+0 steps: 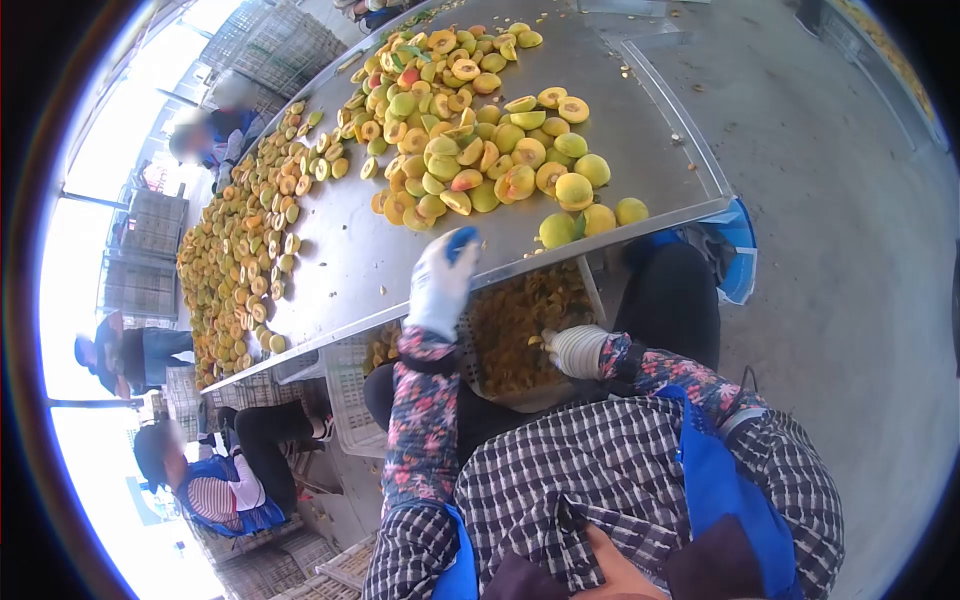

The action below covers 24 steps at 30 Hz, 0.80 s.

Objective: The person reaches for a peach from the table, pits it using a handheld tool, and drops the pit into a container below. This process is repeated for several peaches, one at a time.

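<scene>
My left hand [441, 285], in a white glove, is raised at the near edge of the metal table [350, 285], with its fingers closed round a small blue object [461, 243]. Motion blurs it. Lower and to the right, my right hand [578, 351], in a striped whitish glove, is over the right side of a crate of brownish-yellow pieces [515, 325]. Its fingers are curled, and what they hold is too small to tell. Just beyond my left hand lies a heap of whole and halved yellow-green fruit [440, 150].
More fruit halves [240, 250] cover the table's left side. A white crate [350, 400] stands below the table edge at left. One person [215, 490] sits at lower left; others are by the table's far left side. Stacked crates [270, 45] stand behind.
</scene>
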Tool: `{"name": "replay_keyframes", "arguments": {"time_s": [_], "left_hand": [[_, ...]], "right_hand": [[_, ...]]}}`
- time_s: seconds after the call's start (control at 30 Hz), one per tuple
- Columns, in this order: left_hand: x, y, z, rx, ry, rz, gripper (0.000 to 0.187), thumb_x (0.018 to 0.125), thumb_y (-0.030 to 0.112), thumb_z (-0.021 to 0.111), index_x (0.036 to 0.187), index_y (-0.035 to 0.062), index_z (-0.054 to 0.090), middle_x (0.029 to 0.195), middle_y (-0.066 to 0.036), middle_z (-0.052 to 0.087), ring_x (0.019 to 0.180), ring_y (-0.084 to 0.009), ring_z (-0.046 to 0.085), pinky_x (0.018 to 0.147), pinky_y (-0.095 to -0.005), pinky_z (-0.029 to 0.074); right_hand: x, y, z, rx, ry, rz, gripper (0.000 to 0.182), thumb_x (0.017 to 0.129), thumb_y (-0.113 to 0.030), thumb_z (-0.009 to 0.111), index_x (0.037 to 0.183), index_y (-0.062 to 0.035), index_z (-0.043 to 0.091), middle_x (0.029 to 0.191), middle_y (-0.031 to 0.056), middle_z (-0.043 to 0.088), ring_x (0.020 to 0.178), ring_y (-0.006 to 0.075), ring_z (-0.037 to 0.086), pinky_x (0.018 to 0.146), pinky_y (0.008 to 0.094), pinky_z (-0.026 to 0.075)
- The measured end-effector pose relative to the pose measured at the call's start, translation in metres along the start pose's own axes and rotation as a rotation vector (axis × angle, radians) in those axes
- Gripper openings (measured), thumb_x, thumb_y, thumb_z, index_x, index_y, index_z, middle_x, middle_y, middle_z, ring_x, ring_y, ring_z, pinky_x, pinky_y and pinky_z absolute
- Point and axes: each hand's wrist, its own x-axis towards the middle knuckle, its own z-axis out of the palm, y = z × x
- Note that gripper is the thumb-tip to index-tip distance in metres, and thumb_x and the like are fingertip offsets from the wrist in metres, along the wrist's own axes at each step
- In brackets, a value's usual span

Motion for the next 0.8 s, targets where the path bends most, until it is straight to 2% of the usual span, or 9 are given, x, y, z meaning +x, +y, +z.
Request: {"name": "replay_keyframes", "arguments": {"time_s": [0.03,0.07,0.17,0.27,0.37,0.5,0.57,0.6,0.8], "left_hand": [[0.01,0.017,0.023,0.026,-0.116,0.028,0.04,0.09,0.034,0.06,0.113,0.0022,0.064,0.11,-0.019,0.065,0.105,-0.0339,0.061,0.093,-0.0395,0.046],[0.021,0.027,0.047,0.053,-0.159,0.047,0.042,0.089,0.035,0.061,0.116,0.0032,0.063,0.109,-0.019,0.066,0.102,-0.0325,0.063,0.091,-0.0379,0.047],[0.036,0.061,0.095,0.249,-0.259,0.013,0.056,0.085,0.042,0.062,0.127,0.0057,0.056,0.121,-0.021,0.059,0.112,-0.0354,0.058,0.096,-0.0411,0.046],[0.054,0.068,0.108,0.34,-0.346,-0.059,0.064,0.081,0.044,0.067,0.131,0.0074,0.051,0.129,-0.022,0.051,0.116,-0.0351,0.055,0.099,-0.0415,0.044],[0.061,0.053,0.107,0.279,-0.384,-0.049,0.06,0.079,0.037,0.071,0.126,0.004,0.054,0.122,-0.02,0.056,0.111,-0.0306,0.059,0.095,-0.0394,0.048],[0.062,-0.007,0.094,-1.024,-0.374,-0.347,0.035,0.089,0.022,0.064,0.12,0.0081,0.058,0.103,-0.005,0.063,0.088,-0.0188,0.063,0.07,-0.0363,0.056],[0.045,-0.016,0.064,-1.37,-0.358,-0.319,0.038,0.093,0.027,0.057,0.126,0.0081,0.056,0.104,-0.007,0.062,0.09,-0.0203,0.063,0.07,-0.0401,0.056],[0.037,-0.016,0.047,-1.492,-0.418,-0.302,0.043,0.094,0.03,0.051,0.131,0.008,0.052,0.107,-0.009,0.062,0.092,-0.0226,0.063,0.071,-0.0427,0.057],[-0.03,-0.035,0.009,-1.716,-0.371,-0.518,0.062,0.094,0.052,0.045,0.137,0.0073,0.045,0.111,-0.02,0.064,0.078,-0.0265,0.067,0.064,-0.0386,0.058]], "right_hand": [[0.007,0.01,0.01,-0.159,0.041,-0.075,0.039,0.093,-0.026,0.052,0.124,-0.0032,0.049,0.094,0.0199,0.067,0.089,0.0375,0.065,0.077,0.0444,0.051],[0.014,0.01,0.014,0.203,-0.061,0.229,0.055,0.101,-0.048,0.027,0.121,-0.0081,0.059,0.113,0.0026,0.067,0.101,0.0199,0.061,0.093,0.0336,0.042],[0.005,0.018,0.014,0.285,0.017,0.018,0.053,0.102,-0.044,0.024,0.124,-0.0086,0.057,0.117,0.0042,0.065,0.104,0.0212,0.06,0.097,0.0338,0.04],[0.001,0.014,0.009,-0.092,0.164,-0.06,0.04,0.092,-0.024,0.054,0.125,-0.0034,0.047,0.09,0.0189,0.068,0.084,0.0375,0.065,0.073,0.0441,0.05],[-0.002,0.008,0.005,0.017,0.089,0.001,0.04,0.096,-0.032,0.041,0.126,-0.0058,0.05,0.103,0.0162,0.065,0.093,0.034,0.062,0.084,0.0417,0.045],[-0.011,-0.012,-0.015,0.177,-0.03,0.065,0.052,0.103,-0.043,0.022,0.128,-0.0095,0.053,0.122,0.0123,0.061,0.108,0.0286,0.057,0.101,0.0382,0.038],[-0.027,-0.029,-0.03,-0.023,0.139,-0.079,0.054,0.091,-0.02,0.051,0.138,0.0006,0.035,0.088,0.0242,0.066,0.078,0.0398,0.064,0.071,0.0446,0.05],[-0.021,-0.03,-0.031,-0.04,0.026,-0.032,0.036,0.1,-0.03,0.04,0.126,-0.008,0.048,0.099,0.0178,0.065,0.092,0.0358,0.062,0.089,0.04,0.045],[-0.015,-0.028,-0.022,0.078,0.278,-0.041,0.035,0.086,-0.021,0.065,0.112,-0.0046,0.047,0.088,0.0233,0.064,0.085,0.0422,0.063,0.073,0.0472,0.05]]}}
